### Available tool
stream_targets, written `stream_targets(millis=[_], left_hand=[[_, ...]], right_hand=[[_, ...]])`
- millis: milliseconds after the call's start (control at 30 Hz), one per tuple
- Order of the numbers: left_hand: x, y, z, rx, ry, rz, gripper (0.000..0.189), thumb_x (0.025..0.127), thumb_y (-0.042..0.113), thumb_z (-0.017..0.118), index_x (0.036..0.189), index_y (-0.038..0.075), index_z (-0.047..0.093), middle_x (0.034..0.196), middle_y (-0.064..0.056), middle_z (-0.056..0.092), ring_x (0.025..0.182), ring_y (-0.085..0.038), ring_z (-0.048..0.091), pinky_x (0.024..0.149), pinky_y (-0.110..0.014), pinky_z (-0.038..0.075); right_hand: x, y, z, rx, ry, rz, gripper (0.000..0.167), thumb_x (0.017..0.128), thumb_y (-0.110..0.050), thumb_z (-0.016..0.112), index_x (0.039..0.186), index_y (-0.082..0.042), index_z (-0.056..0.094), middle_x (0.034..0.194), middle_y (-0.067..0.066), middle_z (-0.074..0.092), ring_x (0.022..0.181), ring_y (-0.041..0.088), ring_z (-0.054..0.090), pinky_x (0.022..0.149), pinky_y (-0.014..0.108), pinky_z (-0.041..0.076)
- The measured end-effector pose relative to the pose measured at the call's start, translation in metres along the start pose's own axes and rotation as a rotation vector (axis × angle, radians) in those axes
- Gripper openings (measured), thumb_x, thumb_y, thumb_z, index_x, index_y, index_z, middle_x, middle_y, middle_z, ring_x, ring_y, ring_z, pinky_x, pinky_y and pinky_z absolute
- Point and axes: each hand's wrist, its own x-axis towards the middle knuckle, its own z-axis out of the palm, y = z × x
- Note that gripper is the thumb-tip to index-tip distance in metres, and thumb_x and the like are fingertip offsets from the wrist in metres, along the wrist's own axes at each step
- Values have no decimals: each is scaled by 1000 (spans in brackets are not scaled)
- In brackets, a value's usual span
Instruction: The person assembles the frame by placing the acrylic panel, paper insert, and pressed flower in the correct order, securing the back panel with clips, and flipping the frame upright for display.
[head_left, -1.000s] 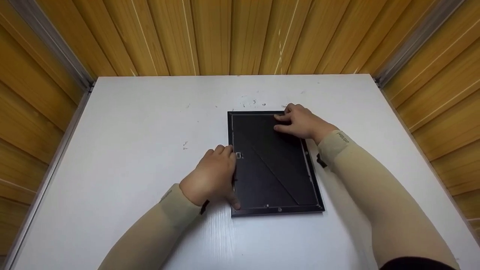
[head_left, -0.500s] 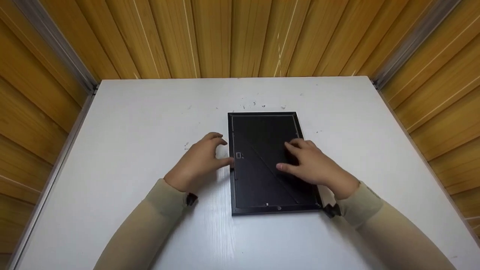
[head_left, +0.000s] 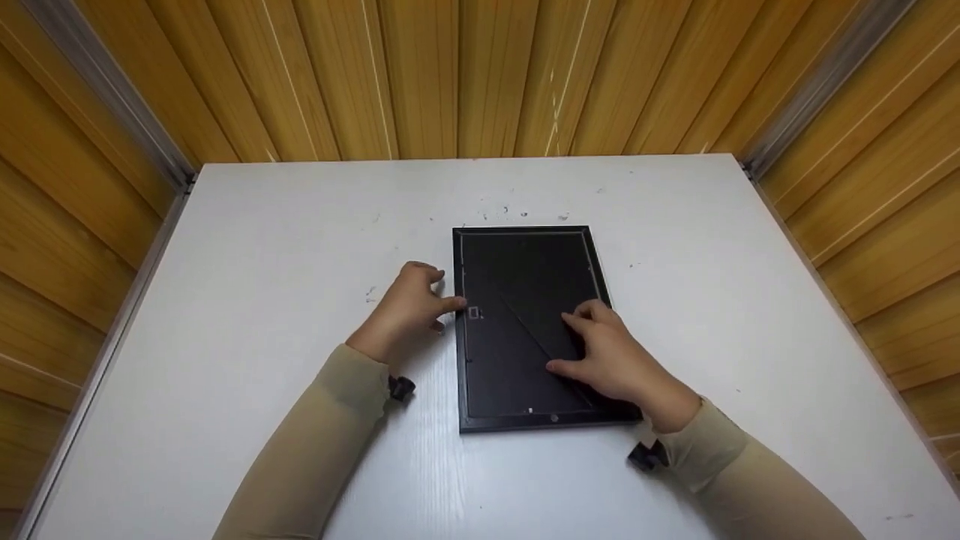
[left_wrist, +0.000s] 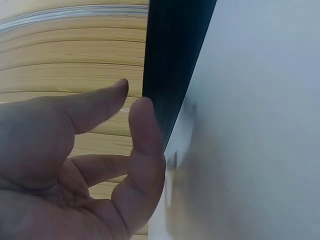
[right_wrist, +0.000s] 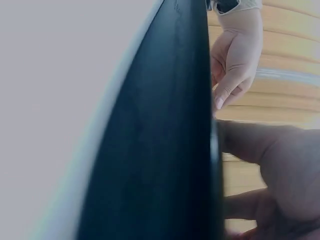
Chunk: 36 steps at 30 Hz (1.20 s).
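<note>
A black picture frame (head_left: 525,262) lies back side up on the white table. A diagonal line on its back marks the edge of the flat stand leg (head_left: 555,330), and a small metal hanger (head_left: 474,313) sits near the left rim. My left hand (head_left: 409,304) is at the frame's left edge, thumb at the rim; in the left wrist view a bent finger (left_wrist: 142,175) meets the frame's side (left_wrist: 175,50). Over the right half, my right hand (head_left: 611,356) has thumb and fingers spread on or just above the back panel. Its exact contact is unclear.
The white table (head_left: 262,240) has small dark scuffs beyond the frame. Wood-patterned walls (head_left: 420,75) with metal corner strips (head_left: 112,82) enclose the back and sides. A dark wrist device (head_left: 649,455) hangs below the right cuff.
My right hand has come down from the frame's far right corner toward its near right side. The left hand has loosened from the left edge and shifted slightly away. The frame stays in place.
</note>
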Motion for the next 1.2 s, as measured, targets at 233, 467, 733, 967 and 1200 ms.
stream_targets(millis=[233, 467, 733, 967, 1200], left_hand=[[4, 3, 2, -52, -17, 28, 65, 102, 5, 83, 161, -5, 57, 151, -24, 71, 78, -13, 76, 71, -26, 69], [6, -1, 1, -26, -17, 61, 63, 102, 4, 83, 161, -1, 60, 159, -20, 68, 125, -30, 78, 102, -42, 70], [-2, -2, -2, -212, -88, 23, 94, 98, 6, 86, 178, 17, 37, 157, -25, 63, 117, -31, 79, 98, -47, 72], [-6, 6, -6, -411, -72, -39, 97, 91, -9, 86, 174, -2, 36, 152, -24, 62, 85, -17, 81, 73, -40, 74], [-4, 7, -15, -420, -67, -12, 91, 91, -12, 85, 171, -3, 41, 153, -24, 60, 89, -20, 82, 75, -41, 74]], right_hand=[[6, 3, 8, 138, 104, -26, 78, 87, -27, 94, 151, 8, 65, 150, 20, 55, 124, 35, 62, 110, 51, 57], [5, 1, 9, 151, 134, -18, 74, 86, -25, 93, 148, 7, 68, 147, 18, 57, 118, 32, 61, 104, 48, 57], [9, 0, 0, 170, 178, -27, 73, 87, -23, 93, 148, 8, 68, 145, 19, 57, 122, 35, 60, 108, 51, 56], [9, -9, -10, 162, 149, -34, 81, 89, -26, 95, 155, 7, 62, 153, 22, 54, 139, 41, 57, 121, 56, 53], [-16, -13, -25, 133, 15, 38, 103, 90, -39, 98, 168, 5, 46, 164, 23, 51, 149, 45, 57, 126, 63, 51]])
